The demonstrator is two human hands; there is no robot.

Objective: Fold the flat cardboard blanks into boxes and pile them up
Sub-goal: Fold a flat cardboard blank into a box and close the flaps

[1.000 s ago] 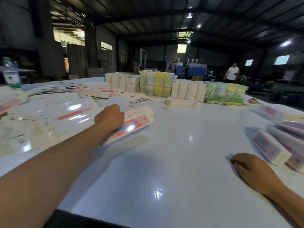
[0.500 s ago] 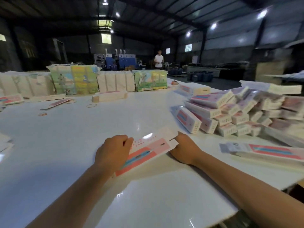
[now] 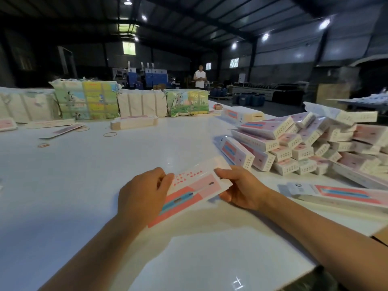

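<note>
I hold one flat cardboard blank [image 3: 195,185], white with pink, red and blue print, just above the white table [image 3: 84,185] in front of me. My left hand [image 3: 142,196] grips its near left end, fingers curled over the edge. My right hand [image 3: 239,187] grips the far right end, thumb on top. A heap of folded boxes [image 3: 304,143] of the same print lies to the right. One long box [image 3: 336,194] lies alone, nearer to me on the right.
Wrapped bundles of blanks [image 3: 88,99] stand in a row along the table's far side, with a small stack of blanks [image 3: 134,122] before them. Rubber bands [image 3: 110,134] and loose blanks [image 3: 63,131] lie at the far left. A person [image 3: 199,76] stands beyond the table.
My left hand brought the blank from the left pile to the middle, and my right hand came off the table and took its other end. My view turned right toward the heap.
</note>
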